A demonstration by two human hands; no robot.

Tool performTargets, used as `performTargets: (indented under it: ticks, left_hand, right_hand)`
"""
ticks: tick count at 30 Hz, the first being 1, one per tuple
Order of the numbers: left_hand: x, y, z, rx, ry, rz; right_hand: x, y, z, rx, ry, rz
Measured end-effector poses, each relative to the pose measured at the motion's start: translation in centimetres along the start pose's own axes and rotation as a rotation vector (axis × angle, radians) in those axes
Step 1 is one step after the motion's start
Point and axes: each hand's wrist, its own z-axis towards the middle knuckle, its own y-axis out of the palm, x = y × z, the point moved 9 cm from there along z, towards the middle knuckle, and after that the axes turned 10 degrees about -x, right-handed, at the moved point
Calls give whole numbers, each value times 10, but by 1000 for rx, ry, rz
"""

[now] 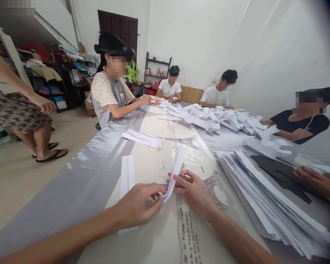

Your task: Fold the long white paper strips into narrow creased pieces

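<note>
A narrow folded strip of white paper (176, 170) stands tilted above the printed tablecloth, its lower end bent. My left hand (140, 203) pinches that lower end between thumb and fingers. On the other side, my right hand (194, 190) grips the strip near its middle, with the thumb and index finger at its edge. Beside my left hand lies a flat white paper strip (128, 172) with a dark line along it, partly hidden by the hand. Farther off rests another folded white strip (143, 138).
A stack of white paper sheets (272, 205) lies at the right, near a dark flat piece (280, 172) and another person's hand (316, 179). A heap of folded papers (217, 117) covers the far table. Several people sit around; one person (24, 110) stands at left.
</note>
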Motion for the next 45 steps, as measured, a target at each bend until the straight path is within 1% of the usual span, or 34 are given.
performTargets:
  ticks: [2,4,8,12,15,17,20,25,30,34,38,41,45]
  left_hand:
    - [2,0,2,-20,-8,-135]
    - [-2,0,4,-17,-55,-275]
    - [-20,-2,5,44,-197,-457]
    - [-36,-2,5,61,-270,-564]
    - [-39,-4,5,74,-283,-542]
    - [-36,-4,6,72,-252,-510]
    - [-30,-1,7,52,-215,-497]
    - [-34,1,6,51,-224,-574]
    - [-37,-1,6,23,-205,-607]
    - [-38,1,5,-5,-202,-617]
    - [-41,1,4,19,-233,-598]
    - [-39,1,4,26,-225,-615]
    - [-32,5,5,-23,-210,-635]
  right_hand:
    - [-3,0,0,8,-31,-21]
    - [-7,1,0,12,-72,-55]
    - [-9,5,-1,14,-108,-113]
    - [-10,7,-2,25,-120,-148]
    - [-11,5,-2,40,-128,-184]
    - [-11,5,-2,38,-122,-193]
    - [-9,9,-1,2,-103,-194]
    - [-7,19,-2,-83,-61,-105]
    - [-5,19,-1,-104,-34,-77]
    - [-5,18,0,-125,-48,-141]
    - [-6,17,-1,-128,-58,-228]
    - [-8,17,-2,-118,-71,-267]
    - [-7,15,-2,-99,-71,-289]
